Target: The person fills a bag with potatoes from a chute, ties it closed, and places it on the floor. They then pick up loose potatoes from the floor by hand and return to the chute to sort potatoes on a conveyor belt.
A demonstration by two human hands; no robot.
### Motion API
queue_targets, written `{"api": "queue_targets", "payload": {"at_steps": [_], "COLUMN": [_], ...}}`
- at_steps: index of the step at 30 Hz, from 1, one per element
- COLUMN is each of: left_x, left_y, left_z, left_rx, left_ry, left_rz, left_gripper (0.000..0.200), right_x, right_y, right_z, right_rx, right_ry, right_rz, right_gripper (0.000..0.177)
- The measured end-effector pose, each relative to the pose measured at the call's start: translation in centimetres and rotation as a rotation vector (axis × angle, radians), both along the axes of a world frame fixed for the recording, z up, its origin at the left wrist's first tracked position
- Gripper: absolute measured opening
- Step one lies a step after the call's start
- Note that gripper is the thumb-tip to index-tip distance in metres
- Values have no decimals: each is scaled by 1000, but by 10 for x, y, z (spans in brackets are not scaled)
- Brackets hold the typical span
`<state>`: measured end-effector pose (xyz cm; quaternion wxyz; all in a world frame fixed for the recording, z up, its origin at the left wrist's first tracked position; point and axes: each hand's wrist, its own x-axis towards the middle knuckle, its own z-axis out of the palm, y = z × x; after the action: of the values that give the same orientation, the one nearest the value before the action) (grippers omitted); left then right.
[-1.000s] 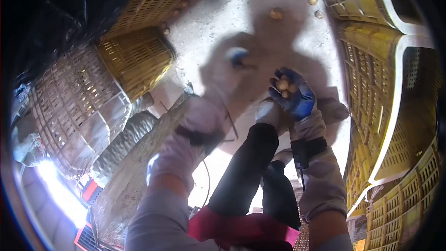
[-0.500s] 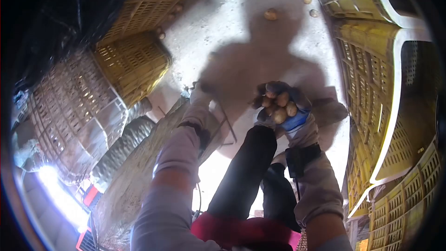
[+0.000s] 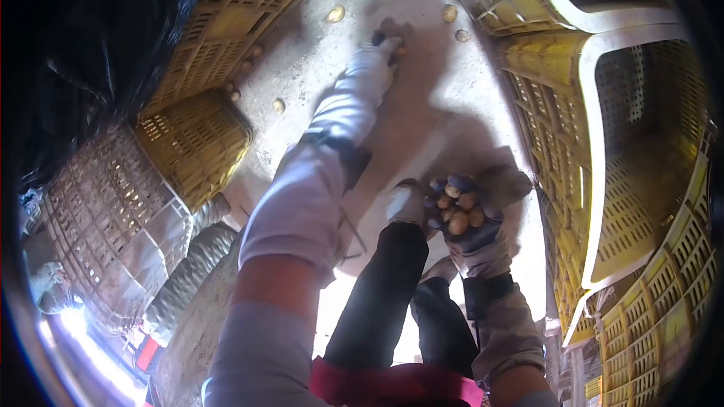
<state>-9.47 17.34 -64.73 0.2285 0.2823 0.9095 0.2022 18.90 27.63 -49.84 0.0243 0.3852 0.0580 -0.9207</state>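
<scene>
My left hand (image 3: pixel 386 44), in a glove with dark fingertips, reaches far forward to the floor. Its fingers close around a potato (image 3: pixel 402 50), of which only a small part shows. Closer to my knees, my right hand (image 3: pixel 483 230) is turned up in a dark and blue glove. Cupped in it is a pile of several small brown potatoes (image 3: pixel 458 220), gripped by the curled fingers. Loose potatoes (image 3: pixel 335 13) lie on the floor beyond my left hand, and another potato (image 3: pixel 279 105) lies to its left.
Yellow slatted crates (image 3: pixel 543 105) line the right side, some stacked with their openings facing me. More yellow crates (image 3: pixel 200 143) stand on the left, near black plastic (image 3: pixel 98 45) and a filled sack (image 3: pixel 192 271). A bright lamp (image 3: pixel 98 354) glows at lower left. Concrete floor (image 3: pixel 302 60) runs between.
My left hand has moved from beside my knee forward to a potato on the floor. The right hand still holds its pile. The whole view has shifted a little.
</scene>
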Motion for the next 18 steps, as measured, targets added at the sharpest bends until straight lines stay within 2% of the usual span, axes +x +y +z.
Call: {"api": "queue_targets", "payload": {"at_steps": [2, 4, 6, 8, 10, 11, 12, 14, 15, 16, 18], "left_x": [4, 8, -14, -27, -28, -28, -25, -9, 0, 10, 28], "left_y": [22, 10, 19, 40, 84, 111, 130, 152, 156, 152, 139], "left_z": [-13, -19, -19, -9, 21, 41, 51, 44, 39, 31, 16], "left_rx": [-159, -166, -146, 139, 209, 112, 15, -66, -159, -157, -198], "left_ry": [138, 94, 78, -19, 65, -40, -140, -65, 8, 7, 210], "left_rz": [116, 76, 37, 241, 222, 128, 34, -58, -149, -156, -306], "left_gripper": [50, 48, 45, 40, 39, 39, 40, 41, 42, 42, 44], "right_x": [-1, -2, 7, 18, 21, 32, 34, 39, 49, 52, 57], "right_y": [3, 8, 14, 18, 17, 21, 22, 24, 22, 21, 15], "right_z": [3, 14, 10, 20, 37, 29, 33, 43, 31, 34, 40], "right_rx": [87, 149, 153, 148, 479, 236, 243, 199, -104, -102, 142], "right_ry": [22, -56, -51, -72, 67, 133, 133, 70, 75, 74, 136], "right_rz": [-10, 47, 3, -39, -7, -47, -47, 45, -39, -46, 20], "right_gripper": [34, 31, 29, 27, 29, 34, 34, 38, 38, 38, 37]}}
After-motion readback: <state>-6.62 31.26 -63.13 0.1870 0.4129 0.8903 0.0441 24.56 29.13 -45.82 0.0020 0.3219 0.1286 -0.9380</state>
